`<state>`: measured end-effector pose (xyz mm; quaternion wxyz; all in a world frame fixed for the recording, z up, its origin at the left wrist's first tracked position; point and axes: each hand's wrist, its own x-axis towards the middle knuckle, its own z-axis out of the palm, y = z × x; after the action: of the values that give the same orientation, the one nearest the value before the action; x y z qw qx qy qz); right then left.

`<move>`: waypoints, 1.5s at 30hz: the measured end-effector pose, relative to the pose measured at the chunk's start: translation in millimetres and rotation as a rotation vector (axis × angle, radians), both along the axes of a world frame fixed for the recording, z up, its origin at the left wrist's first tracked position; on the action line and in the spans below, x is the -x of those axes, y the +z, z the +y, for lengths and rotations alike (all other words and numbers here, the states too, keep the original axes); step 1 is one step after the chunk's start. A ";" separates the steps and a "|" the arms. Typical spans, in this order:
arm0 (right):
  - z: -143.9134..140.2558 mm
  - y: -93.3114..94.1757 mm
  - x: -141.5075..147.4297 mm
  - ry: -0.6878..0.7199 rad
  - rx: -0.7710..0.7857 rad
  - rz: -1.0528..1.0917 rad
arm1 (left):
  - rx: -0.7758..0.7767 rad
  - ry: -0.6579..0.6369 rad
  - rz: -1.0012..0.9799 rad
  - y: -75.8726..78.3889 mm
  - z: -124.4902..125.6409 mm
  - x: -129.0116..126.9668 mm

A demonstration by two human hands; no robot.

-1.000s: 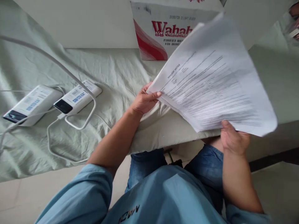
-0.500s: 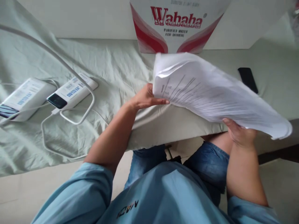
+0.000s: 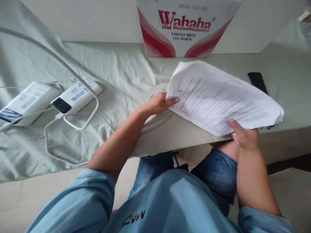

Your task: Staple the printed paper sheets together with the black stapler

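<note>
A stack of printed paper sheets point(image 3: 206, 100) is held between my two hands over the front edge of the cloth-covered surface, its far edges curling. My left hand point(image 3: 161, 103) grips the left end of the sheets, thumb on top and fingers hidden beneath. Along the near edge, toward the right, my right hand point(image 3: 245, 134) is closed on the same stack, its thumb lying on the print. Lines of small text run across the top sheet, too small to read.
Behind the papers stands a Wahaha water carton point(image 3: 187, 35). A black phone point(image 3: 257, 81) lies partly covered by the sheets' right side. At the left are two white power banks, one nearer point(image 3: 76, 95) and one farther left point(image 3: 30, 102), with white cables point(image 3: 80, 127) looping over the green cloth point(image 3: 116, 68).
The stack has flattened and its right end has swung leftward and nearer. My right hand has shifted left with it; my left hand has moved slightly right and down.
</note>
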<state>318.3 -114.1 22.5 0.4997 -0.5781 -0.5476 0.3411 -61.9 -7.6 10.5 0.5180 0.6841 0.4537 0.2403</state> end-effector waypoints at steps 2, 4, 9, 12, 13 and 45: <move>-6.6 -0.3 7.2 -0.065 0.009 0.086 | 0.005 -0.009 -0.055 2.0 -2.4 -5.7; -16.9 -2.7 9.6 -0.112 0.104 0.146 | -0.009 -0.011 -0.096 0.5 -4.1 -9.8; -33.8 -8.9 -19.7 -0.186 0.422 0.151 | 0.045 -0.172 -0.073 -2.2 -5.2 -6.9; -25.6 0.3 -41.9 -0.203 0.287 0.022 | 0.163 -0.332 -0.057 7.1 -5.9 -4.8; -20.3 5.9 -44.8 -0.170 0.231 -0.041 | 0.202 -0.376 -0.060 11.2 -6.1 -6.0; 92.5 -2.3 1.3 0.173 0.456 -0.095 | -0.538 -0.029 0.093 -4.8 33.1 -56.0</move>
<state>317.0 -21.6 20.2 0.2986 -0.6423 -0.5269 0.4698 -5.9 25.5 5.7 0.2997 0.8138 0.3871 0.3133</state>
